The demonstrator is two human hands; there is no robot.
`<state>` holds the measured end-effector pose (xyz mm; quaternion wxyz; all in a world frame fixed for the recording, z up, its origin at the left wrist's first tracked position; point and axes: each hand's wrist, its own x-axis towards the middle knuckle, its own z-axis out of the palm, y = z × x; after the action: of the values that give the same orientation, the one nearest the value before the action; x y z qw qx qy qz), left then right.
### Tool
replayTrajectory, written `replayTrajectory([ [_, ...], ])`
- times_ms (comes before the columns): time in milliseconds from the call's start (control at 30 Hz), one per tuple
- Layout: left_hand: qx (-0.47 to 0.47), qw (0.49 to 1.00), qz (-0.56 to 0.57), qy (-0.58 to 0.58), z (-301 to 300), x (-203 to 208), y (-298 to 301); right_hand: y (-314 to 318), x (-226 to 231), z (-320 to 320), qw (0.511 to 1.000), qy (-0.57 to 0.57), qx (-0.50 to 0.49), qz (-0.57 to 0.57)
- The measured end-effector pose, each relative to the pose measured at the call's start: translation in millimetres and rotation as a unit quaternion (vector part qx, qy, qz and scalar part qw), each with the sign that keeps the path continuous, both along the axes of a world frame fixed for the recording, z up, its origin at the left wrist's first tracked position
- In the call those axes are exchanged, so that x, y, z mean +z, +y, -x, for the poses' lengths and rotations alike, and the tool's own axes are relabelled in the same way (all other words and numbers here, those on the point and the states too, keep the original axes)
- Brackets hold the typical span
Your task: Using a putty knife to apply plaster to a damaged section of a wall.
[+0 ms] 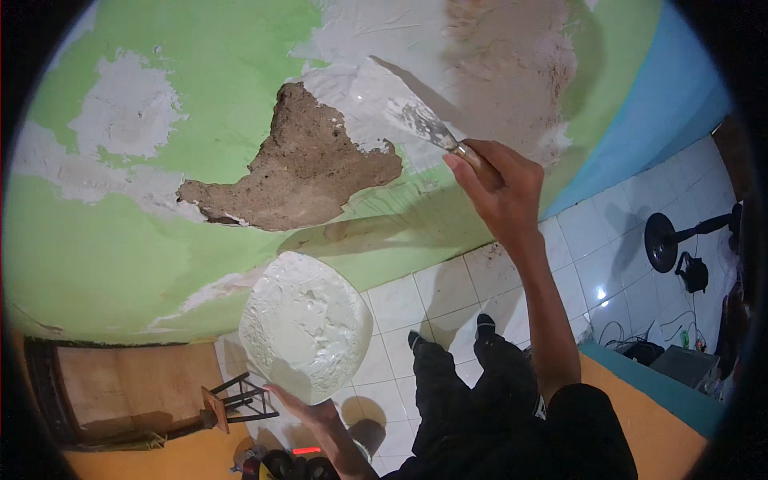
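My right hand is closed round the wooden handle of a putty knife. White paste coats its metal blade, which is against or close to the wet white patch on the wall. Beside that patch is a bare, rough brown area where the paint and plaster are gone. Below it, my left hand supports a pale plate from its near edge, most fingers hidden underneath. Thick white wall putty is spread over the plate.
The green wall carries other white patches and meets a blue section at right. My feet stand on white floor tiles. A small stool stands lower left. A black round-based stand and cables are at right, beyond a teal-topped ledge.
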<state>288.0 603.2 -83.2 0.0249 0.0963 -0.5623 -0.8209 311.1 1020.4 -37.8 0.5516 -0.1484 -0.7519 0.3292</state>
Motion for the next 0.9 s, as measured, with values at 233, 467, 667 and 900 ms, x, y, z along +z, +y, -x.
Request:
replayTrajectory([
  [233, -0.002, 1.000, -0.002, 0.001, -15, 0, 5, -12, -21, -21, 0.995, 0.022, -0.041, 0.084],
  [467, 0.024, 1.000, 0.000, -0.005, -25, -1, 15, 7, 1, -10, 0.999, 0.008, -0.045, -0.016],
  [667, 0.030, 0.999, 0.009, -0.026, -27, 2, 10, -3, -7, -24, 0.996, 0.007, -0.035, 0.084],
  [900, 0.037, 0.999, 0.011, -0.001, -27, -3, 9, -5, -17, -3, 0.997, 0.028, -0.048, 0.050],
])
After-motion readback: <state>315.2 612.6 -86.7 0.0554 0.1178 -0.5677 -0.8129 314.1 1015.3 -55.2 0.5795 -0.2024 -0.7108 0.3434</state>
